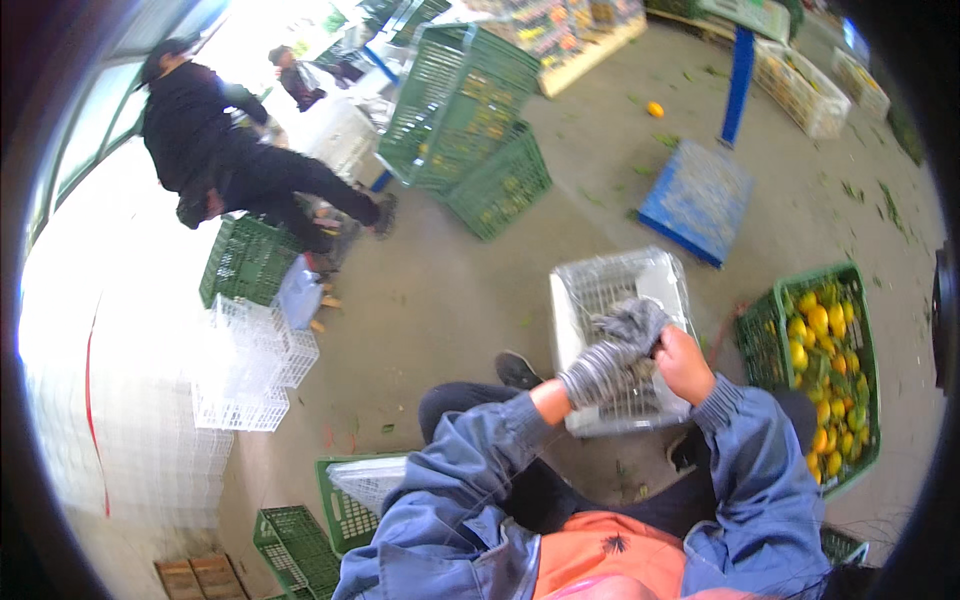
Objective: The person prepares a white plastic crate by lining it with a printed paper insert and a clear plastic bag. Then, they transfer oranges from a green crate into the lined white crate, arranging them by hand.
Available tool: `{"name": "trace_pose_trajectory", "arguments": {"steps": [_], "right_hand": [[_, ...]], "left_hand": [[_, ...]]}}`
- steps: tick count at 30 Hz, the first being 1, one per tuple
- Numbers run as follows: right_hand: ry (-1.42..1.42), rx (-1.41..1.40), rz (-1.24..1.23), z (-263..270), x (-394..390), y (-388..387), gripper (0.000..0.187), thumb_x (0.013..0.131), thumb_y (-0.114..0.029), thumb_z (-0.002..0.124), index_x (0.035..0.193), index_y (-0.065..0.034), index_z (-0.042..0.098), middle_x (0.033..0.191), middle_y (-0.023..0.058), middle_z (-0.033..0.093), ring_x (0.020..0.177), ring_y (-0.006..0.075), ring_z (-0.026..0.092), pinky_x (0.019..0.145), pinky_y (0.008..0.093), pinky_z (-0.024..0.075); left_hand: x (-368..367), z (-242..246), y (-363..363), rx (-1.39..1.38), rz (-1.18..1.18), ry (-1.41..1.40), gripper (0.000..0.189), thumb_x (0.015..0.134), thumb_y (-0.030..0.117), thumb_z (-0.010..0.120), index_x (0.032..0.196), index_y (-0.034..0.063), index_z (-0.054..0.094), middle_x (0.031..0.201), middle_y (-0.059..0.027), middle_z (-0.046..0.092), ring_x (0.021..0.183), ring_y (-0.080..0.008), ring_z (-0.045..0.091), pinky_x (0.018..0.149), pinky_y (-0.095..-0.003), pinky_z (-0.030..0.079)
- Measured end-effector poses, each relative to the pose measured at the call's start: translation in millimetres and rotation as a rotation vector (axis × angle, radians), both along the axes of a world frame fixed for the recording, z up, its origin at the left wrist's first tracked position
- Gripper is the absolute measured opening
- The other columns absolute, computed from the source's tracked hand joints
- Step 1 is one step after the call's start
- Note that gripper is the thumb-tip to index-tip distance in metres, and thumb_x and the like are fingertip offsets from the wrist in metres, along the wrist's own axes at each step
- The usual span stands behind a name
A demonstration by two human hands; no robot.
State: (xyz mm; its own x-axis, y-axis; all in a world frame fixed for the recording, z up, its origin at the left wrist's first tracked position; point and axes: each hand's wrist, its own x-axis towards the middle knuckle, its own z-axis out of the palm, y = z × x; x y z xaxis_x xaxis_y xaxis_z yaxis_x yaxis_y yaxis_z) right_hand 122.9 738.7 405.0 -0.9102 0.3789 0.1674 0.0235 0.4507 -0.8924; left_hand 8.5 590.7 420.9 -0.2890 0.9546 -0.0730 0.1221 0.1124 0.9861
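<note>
A grey knit glove covers my left hand, which is raised over a white plastic crate lined with clear film. My bare right hand is closed against the gloved fingers and pinches grey knit fabric there; whether this is a second glove or the fingertips of the first cannot be told. The crate stands on the floor between my knees, with part of its inside hidden by my hands. Right of it is a green plastic crate filled with orange and yellow-green citrus fruit and leaves.
A blue platform scale stands ahead. A single orange fruit and leaves lie on the floor. Green crates are stacked front left; white crates and a person in dark clothes are at left, another person farther off.
</note>
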Motion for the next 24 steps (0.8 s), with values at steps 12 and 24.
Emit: {"name": "trace_pose_trajectory", "arguments": {"steps": [12, 24], "right_hand": [[0.043, 0.000, 0.284, 53, -33, -21, 0.034, 0.088, -0.022, 0.053, 0.113, -0.0011, 0.065, 0.108, 0.0152, 0.067, 0.103, 0.0265, 0.062, 0.092, 0.0356, 0.0476], [-0.313, 0.298, 0.143, 44, 24, -66, 0.041, 0.081, -0.032, 0.069, 0.114, -0.0081, 0.066, 0.114, 0.0152, 0.062, 0.107, 0.0298, 0.058, 0.091, 0.0415, 0.0465]], "left_hand": [[13, 49, -12, 0.197, -0.032, 0.669, 0.027, 0.089, 0.025, 0.068, 0.074, 0.0049, 0.059, 0.067, -0.0136, 0.055, 0.061, -0.0243, 0.053, 0.059, -0.0383, 0.044], [108, -8, -21, 0.479, -0.692, 0.793, 0.028, 0.085, 0.039, 0.061, 0.094, 0.0137, 0.070, 0.078, -0.0089, 0.067, 0.073, -0.0270, 0.066, 0.064, -0.0353, 0.052]]}}
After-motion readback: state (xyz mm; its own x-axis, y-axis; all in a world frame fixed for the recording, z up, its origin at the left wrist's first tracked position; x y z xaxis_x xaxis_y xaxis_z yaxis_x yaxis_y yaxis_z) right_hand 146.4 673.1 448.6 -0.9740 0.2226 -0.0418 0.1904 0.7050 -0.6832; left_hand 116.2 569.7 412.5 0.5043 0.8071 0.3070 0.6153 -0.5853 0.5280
